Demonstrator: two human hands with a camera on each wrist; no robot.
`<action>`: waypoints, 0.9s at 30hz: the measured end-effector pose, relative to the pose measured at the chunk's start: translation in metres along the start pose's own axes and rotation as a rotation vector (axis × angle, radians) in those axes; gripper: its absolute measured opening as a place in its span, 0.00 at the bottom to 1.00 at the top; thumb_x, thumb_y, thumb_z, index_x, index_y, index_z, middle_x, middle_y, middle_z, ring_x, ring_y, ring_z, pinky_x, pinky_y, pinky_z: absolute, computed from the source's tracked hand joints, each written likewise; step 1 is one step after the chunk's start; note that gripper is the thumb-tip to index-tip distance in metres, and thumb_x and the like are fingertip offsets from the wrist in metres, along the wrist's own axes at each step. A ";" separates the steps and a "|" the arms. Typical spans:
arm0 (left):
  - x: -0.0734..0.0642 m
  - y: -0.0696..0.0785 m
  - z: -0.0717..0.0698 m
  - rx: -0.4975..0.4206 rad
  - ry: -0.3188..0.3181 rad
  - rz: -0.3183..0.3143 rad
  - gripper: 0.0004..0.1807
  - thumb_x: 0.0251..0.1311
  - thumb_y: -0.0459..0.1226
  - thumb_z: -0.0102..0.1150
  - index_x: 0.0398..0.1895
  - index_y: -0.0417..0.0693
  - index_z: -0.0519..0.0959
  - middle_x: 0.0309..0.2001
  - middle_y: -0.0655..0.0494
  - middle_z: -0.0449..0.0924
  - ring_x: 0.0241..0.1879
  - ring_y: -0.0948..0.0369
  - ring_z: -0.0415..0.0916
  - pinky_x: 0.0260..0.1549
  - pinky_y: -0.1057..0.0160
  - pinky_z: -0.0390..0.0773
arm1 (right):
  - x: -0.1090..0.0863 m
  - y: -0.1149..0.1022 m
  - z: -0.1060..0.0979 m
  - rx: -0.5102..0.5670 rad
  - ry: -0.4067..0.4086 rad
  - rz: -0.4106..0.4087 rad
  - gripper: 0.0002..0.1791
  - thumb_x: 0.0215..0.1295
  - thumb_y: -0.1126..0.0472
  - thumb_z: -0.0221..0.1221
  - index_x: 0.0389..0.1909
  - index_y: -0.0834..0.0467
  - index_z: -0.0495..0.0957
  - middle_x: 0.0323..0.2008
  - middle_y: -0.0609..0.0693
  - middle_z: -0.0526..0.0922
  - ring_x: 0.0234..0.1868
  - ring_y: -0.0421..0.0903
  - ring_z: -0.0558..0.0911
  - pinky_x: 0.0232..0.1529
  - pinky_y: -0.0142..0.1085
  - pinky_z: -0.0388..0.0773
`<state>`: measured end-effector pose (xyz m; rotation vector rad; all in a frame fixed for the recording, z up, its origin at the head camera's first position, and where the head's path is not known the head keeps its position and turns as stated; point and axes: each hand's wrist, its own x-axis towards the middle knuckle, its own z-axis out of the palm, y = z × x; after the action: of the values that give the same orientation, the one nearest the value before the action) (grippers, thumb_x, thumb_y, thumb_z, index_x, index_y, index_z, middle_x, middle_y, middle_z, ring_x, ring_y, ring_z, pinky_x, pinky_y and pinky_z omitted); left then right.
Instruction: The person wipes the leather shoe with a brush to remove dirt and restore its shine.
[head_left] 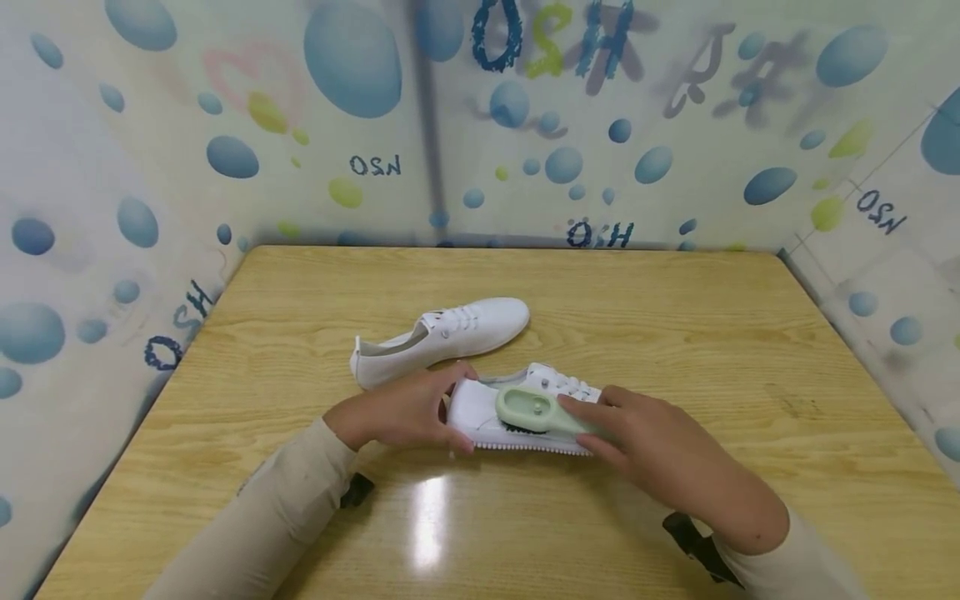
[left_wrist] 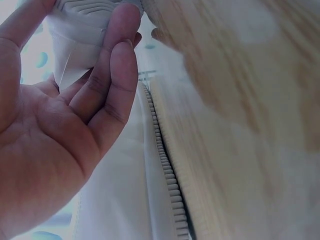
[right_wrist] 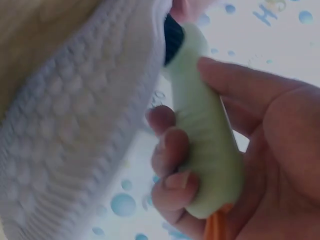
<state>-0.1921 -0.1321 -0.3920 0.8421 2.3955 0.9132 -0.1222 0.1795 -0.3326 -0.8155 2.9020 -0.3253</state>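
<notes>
A white lace-up shoe (head_left: 470, 410) is tilted above the front middle of the table, its side facing me. My left hand (head_left: 415, 408) grips it by the heel; in the left wrist view the fingers curl around the heel end (left_wrist: 75, 50). A pale green brush (head_left: 525, 406) lies along the shoe's side, dark bristles against the upper. Its handle is in my right hand (head_left: 656, 442). The right wrist view shows fingers wrapped around the green handle (right_wrist: 207, 135), the dark bristles (right_wrist: 174, 40) at the shoe's edge, and the textured sole (right_wrist: 70, 110).
A second white shoe (head_left: 480, 327) sits just behind on the wooden table (head_left: 675, 317), toe pointing right. An orange loop (right_wrist: 216, 225) hangs from the brush handle's end. Walls with blue bubble prints (head_left: 352, 58) enclose the table at the back and sides.
</notes>
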 end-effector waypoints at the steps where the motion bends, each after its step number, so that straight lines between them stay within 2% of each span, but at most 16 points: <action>1: 0.000 0.000 0.000 -0.002 -0.001 -0.002 0.39 0.47 0.51 0.78 0.60 0.55 0.67 0.46 0.60 0.81 0.40 0.65 0.79 0.40 0.64 0.79 | -0.002 0.002 -0.003 0.012 -0.015 0.009 0.25 0.69 0.51 0.62 0.66 0.40 0.75 0.38 0.45 0.79 0.28 0.35 0.69 0.27 0.30 0.68; 5: 0.000 0.000 0.000 -0.015 -0.005 -0.012 0.40 0.47 0.52 0.78 0.61 0.54 0.67 0.47 0.60 0.82 0.40 0.66 0.79 0.41 0.64 0.80 | -0.010 0.010 -0.013 0.016 -0.043 0.031 0.25 0.68 0.51 0.63 0.66 0.40 0.75 0.40 0.44 0.80 0.26 0.34 0.68 0.26 0.29 0.66; 10: 0.000 0.000 0.000 -0.018 -0.008 -0.014 0.41 0.47 0.52 0.78 0.61 0.54 0.67 0.47 0.59 0.82 0.39 0.67 0.80 0.41 0.64 0.80 | -0.014 0.015 -0.020 0.018 -0.039 0.032 0.26 0.67 0.51 0.63 0.66 0.41 0.75 0.40 0.43 0.80 0.26 0.33 0.68 0.27 0.28 0.67; 17: 0.000 0.000 -0.001 0.003 -0.007 0.003 0.40 0.47 0.52 0.78 0.61 0.54 0.66 0.46 0.60 0.81 0.39 0.66 0.79 0.39 0.65 0.79 | -0.006 0.010 -0.009 0.050 -0.015 0.023 0.25 0.67 0.50 0.63 0.65 0.41 0.76 0.39 0.44 0.79 0.28 0.35 0.69 0.28 0.29 0.67; 23: 0.000 -0.001 0.000 0.001 -0.003 0.001 0.40 0.47 0.52 0.78 0.60 0.55 0.67 0.46 0.60 0.81 0.38 0.65 0.79 0.38 0.65 0.79 | 0.000 0.000 0.003 -0.016 0.054 -0.032 0.25 0.66 0.51 0.64 0.64 0.42 0.77 0.37 0.46 0.79 0.26 0.35 0.69 0.26 0.28 0.67; 27: 0.000 -0.002 0.001 0.004 0.000 0.002 0.40 0.47 0.52 0.78 0.60 0.55 0.67 0.46 0.60 0.81 0.38 0.65 0.79 0.39 0.65 0.80 | -0.003 0.002 -0.002 -0.019 0.040 -0.021 0.25 0.67 0.51 0.64 0.65 0.42 0.76 0.37 0.45 0.79 0.26 0.34 0.68 0.26 0.29 0.66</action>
<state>-0.1923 -0.1329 -0.3937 0.8460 2.3974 0.9090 -0.1209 0.1831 -0.3313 -0.8526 2.9398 -0.3207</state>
